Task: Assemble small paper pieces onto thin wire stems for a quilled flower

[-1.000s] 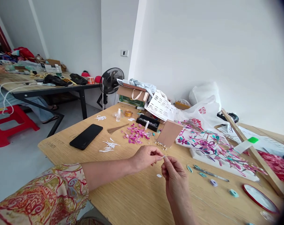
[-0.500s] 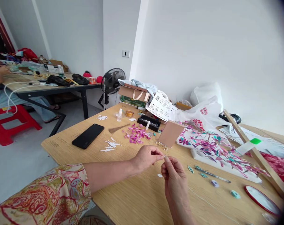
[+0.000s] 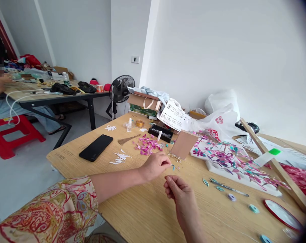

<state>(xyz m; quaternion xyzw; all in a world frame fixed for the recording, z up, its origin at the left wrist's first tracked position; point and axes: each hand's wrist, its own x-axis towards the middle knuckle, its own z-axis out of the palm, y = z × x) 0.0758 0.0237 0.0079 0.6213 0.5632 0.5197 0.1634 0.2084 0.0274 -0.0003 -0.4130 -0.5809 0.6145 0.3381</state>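
Note:
My left hand [image 3: 155,165] reaches in from the left with its fingers curled closed; whatever they may hold is too small to make out. Just right of its fingertips is a small blue piece [image 3: 173,167], close to a cluster of beads on thin stems [image 3: 175,157]. Lower and to the right, my right hand [image 3: 178,190] is closed in a pinch of thumb and forefinger. What it may hold there cannot be made out. A gap separates the two hands. Loose pink petals [image 3: 148,144] and white leaf-shaped cut-outs [image 3: 120,157] lie beyond my left hand.
A phone [image 3: 96,147] lies left on the wooden table. A brown board [image 3: 183,144] leans behind the beads. Right are pink flower sprays [image 3: 226,155], a pen-like tool [image 3: 230,188], thread spools [image 3: 253,208] and a wooden bar [image 3: 264,148]. Another person's hand [image 3: 3,79] is far left.
My hands have parted from where their fingertips met. The left has moved slightly up and left, the right down and left. A small blue piece now shows by the left fingertips.

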